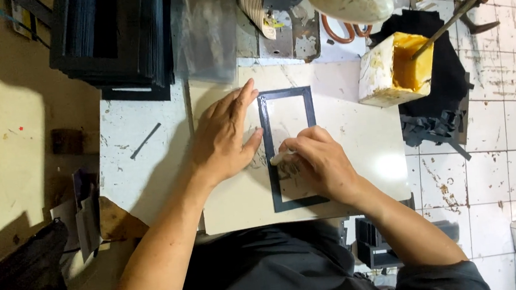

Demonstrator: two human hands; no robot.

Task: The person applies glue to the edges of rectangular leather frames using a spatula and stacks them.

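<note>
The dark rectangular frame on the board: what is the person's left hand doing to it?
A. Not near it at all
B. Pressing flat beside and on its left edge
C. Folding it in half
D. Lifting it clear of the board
B: the left hand lies spread flat with fingertips at the left edge of the dark frame, which lies flat on the cream board.

Both hands (226,135) (319,164) on dark rectangular frame (284,93)
</note>
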